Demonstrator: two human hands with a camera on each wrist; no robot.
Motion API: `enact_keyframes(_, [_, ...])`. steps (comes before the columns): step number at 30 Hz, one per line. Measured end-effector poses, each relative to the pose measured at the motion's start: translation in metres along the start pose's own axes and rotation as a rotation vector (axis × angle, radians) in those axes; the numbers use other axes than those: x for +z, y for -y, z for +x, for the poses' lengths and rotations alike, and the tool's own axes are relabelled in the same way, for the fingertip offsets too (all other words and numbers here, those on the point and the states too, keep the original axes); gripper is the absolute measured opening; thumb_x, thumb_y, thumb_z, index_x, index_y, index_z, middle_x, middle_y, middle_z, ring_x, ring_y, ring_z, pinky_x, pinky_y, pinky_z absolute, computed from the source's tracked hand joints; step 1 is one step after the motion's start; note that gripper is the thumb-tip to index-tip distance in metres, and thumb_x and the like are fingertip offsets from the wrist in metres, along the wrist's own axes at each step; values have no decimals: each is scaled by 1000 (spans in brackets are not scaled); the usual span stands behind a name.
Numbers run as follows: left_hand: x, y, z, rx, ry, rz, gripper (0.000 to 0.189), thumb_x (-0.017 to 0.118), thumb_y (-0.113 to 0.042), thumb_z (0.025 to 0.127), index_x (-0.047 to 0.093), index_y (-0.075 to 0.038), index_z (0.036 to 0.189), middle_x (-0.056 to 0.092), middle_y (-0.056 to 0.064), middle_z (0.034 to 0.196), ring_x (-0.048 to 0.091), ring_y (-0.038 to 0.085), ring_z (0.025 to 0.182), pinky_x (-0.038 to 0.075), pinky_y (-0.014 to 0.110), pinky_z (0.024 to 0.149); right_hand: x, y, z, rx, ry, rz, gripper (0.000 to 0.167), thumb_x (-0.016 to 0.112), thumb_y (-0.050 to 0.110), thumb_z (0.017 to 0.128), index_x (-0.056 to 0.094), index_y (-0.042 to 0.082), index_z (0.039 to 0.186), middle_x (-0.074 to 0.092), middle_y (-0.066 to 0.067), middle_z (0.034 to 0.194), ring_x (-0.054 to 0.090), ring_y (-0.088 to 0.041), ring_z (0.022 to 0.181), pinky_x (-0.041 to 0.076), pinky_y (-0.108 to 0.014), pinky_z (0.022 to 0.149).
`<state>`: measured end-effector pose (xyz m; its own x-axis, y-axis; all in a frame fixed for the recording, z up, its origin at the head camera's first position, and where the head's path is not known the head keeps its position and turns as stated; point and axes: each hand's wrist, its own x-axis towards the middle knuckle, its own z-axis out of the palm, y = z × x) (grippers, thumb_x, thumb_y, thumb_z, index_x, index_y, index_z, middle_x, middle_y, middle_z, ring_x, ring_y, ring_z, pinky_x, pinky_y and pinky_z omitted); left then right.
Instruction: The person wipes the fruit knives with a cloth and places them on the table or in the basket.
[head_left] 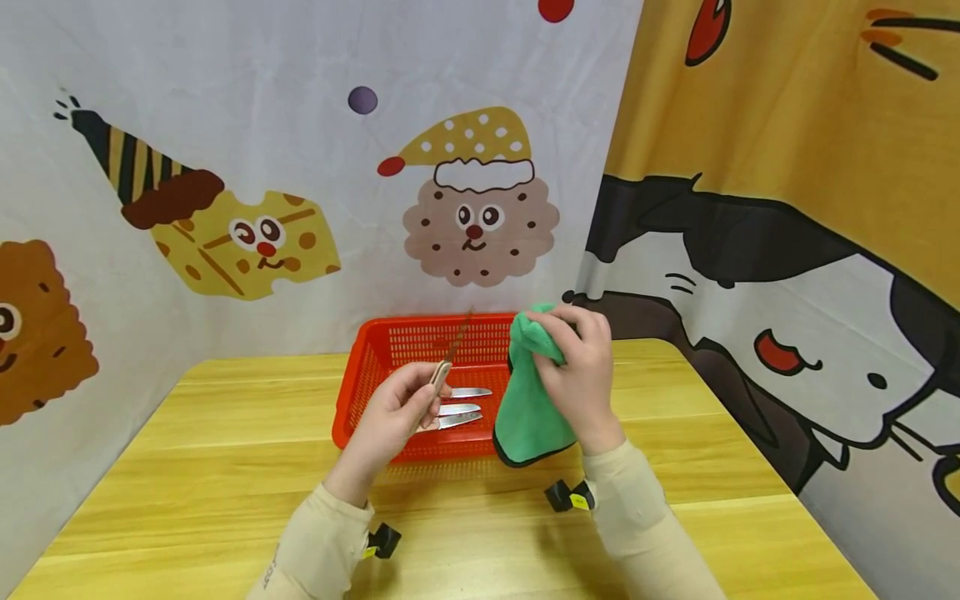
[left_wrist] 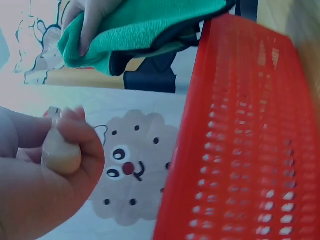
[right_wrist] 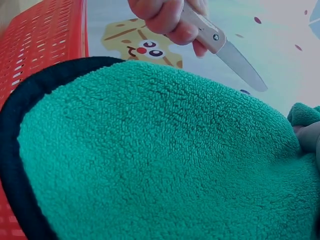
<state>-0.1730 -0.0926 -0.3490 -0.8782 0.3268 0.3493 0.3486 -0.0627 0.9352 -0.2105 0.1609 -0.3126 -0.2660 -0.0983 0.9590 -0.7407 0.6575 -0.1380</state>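
My left hand (head_left: 397,407) grips a knife (right_wrist: 241,63) by its pale wooden handle (right_wrist: 209,36), blade tilted up and away over the basket. In the left wrist view the rounded butt of that handle shows inside the curled fingers. A green towel (head_left: 528,412) with black edging hangs from my right hand (head_left: 581,367), bunched between thumb and fingers. Towel and blade are apart, side by side. Below them, several more knives (head_left: 471,392) lie in a red plastic basket (head_left: 347,400), their handles mostly hidden behind the left hand.
The basket stands on a wood-grain table (head_left: 247,467), towards its far edge. Behind the table hangs a white cartoon curtain (head_left: 292,100), with a yellow printed one (head_left: 787,125) at the right. Small black devices (head_left: 386,540) sit at both wrists.
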Motion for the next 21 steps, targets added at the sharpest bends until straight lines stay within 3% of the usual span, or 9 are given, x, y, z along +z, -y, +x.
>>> enact_keyframes(5, [1,-10,4,166,-190,367,29,56,4,98,62,-4,125,64,9,97,56,24,76,50,25,64,-1,2,-2,22,-34,20,25,75,0,82,76,9,106,63,-15,102,54,-37,91,39,-48,83])
enact_keyframes(10, [2,-14,7,393,-332,621,34,63,9,91,63,0,123,64,11,103,58,20,87,52,29,74,-2,3,-6,38,-45,26,25,75,1,82,76,8,106,63,-16,103,55,-37,90,39,-47,82])
enact_keyframes(16, [1,-16,13,610,-429,828,39,67,14,85,61,5,123,63,17,106,58,31,95,52,41,83,-2,3,-14,53,-52,23,24,75,3,83,76,8,106,63,-16,102,54,-37,88,39,-46,80])
enact_keyframes(21, [0,-18,14,683,-465,951,37,67,14,84,60,7,120,60,22,105,57,37,94,52,44,85,-1,5,-20,65,-61,37,24,73,3,84,76,9,107,63,-16,101,53,-37,87,39,-46,79])
